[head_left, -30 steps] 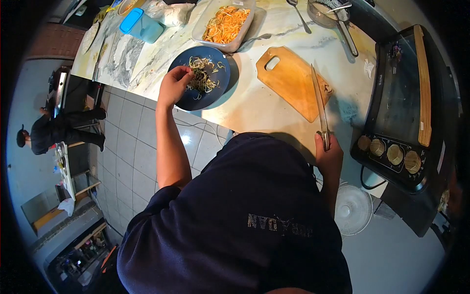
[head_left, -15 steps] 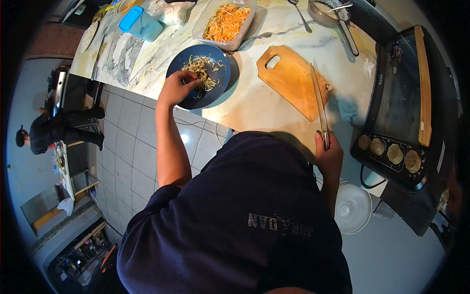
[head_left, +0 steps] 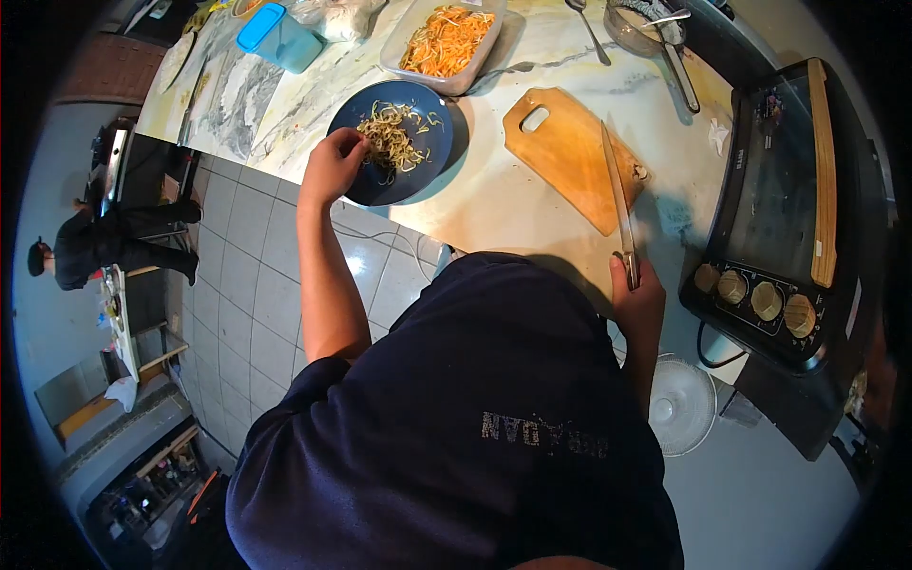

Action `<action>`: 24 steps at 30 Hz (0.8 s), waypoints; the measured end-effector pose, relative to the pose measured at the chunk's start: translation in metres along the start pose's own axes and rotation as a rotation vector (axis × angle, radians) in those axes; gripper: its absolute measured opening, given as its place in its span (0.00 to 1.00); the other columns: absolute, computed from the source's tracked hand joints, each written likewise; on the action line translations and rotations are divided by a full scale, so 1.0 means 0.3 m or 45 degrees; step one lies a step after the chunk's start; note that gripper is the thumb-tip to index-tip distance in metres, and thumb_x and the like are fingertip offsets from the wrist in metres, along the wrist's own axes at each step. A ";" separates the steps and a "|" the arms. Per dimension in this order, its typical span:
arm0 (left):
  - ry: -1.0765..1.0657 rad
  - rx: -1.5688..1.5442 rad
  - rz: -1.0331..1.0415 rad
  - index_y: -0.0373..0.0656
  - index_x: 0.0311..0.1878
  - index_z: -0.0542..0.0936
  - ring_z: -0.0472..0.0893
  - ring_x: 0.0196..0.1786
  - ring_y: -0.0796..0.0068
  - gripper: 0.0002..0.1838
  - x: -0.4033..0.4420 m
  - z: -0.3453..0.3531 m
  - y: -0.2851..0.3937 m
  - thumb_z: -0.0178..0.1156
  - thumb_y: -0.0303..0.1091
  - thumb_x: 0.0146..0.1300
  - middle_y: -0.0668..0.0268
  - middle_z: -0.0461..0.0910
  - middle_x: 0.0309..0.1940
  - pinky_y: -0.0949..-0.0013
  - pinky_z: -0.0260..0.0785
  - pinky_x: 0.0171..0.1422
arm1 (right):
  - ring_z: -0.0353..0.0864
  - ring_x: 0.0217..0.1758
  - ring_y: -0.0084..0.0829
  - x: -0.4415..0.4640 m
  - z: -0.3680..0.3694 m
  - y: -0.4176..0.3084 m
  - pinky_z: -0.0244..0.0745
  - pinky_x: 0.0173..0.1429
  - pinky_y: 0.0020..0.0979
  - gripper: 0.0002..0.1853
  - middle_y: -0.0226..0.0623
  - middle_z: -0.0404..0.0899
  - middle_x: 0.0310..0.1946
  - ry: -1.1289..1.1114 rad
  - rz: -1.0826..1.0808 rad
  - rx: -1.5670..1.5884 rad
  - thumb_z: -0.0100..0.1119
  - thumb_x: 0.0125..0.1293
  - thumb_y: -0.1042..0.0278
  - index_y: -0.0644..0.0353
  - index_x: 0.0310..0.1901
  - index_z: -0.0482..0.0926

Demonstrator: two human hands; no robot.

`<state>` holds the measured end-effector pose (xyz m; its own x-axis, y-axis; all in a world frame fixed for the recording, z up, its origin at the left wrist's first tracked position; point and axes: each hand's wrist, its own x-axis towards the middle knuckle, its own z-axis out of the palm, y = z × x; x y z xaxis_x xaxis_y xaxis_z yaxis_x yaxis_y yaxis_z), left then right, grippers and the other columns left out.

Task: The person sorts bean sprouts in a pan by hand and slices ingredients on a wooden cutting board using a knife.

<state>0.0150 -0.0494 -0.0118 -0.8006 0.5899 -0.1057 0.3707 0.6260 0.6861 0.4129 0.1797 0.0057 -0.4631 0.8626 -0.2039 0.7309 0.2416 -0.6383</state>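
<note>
My left hand is at the near left rim of a dark blue bowl, its thumb and fingers closed together; what they pinch, if anything, is too small to make out. Pale, thin sprouts lie in the bowl. My right hand grips the handle of a long knife, whose blade points away from me over the right part of a wooden cutting board. A small brown scrap lies at the board's right corner.
Beyond the bowl stand a plastic tub of orange and white shreds and a blue-lidded container. A small pan and a spoon lie at the back right. A black oven stands right. Another person is far left.
My left hand has moved from over the sprouts back toward the bowl's left rim. My right hand and the knife have stayed put. The view has shifted slightly.
</note>
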 end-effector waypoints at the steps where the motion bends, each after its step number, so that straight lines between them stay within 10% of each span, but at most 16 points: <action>1: 0.041 -0.037 0.022 0.36 0.43 0.81 0.81 0.32 0.73 0.11 -0.001 0.000 -0.005 0.61 0.35 0.66 0.60 0.83 0.28 0.70 0.72 0.41 | 0.84 0.32 0.46 -0.001 -0.001 -0.003 0.75 0.39 0.42 0.14 0.47 0.82 0.27 -0.001 0.000 0.000 0.62 0.65 0.56 0.60 0.38 0.81; 24: -0.099 -0.773 -0.024 0.37 0.42 0.79 0.79 0.36 0.82 0.04 -0.014 -0.032 0.060 0.61 0.26 0.67 0.70 0.81 0.34 0.77 0.72 0.44 | 0.83 0.30 0.41 -0.010 0.012 -0.002 0.74 0.38 0.39 0.15 0.45 0.81 0.26 -0.056 0.045 0.087 0.62 0.65 0.56 0.61 0.39 0.81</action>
<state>0.0205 -0.0456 0.0080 -0.7591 0.6313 -0.1585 0.0036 0.2475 0.9689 0.4121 0.1755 0.0040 -0.4603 0.8492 -0.2590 0.7120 0.1789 -0.6790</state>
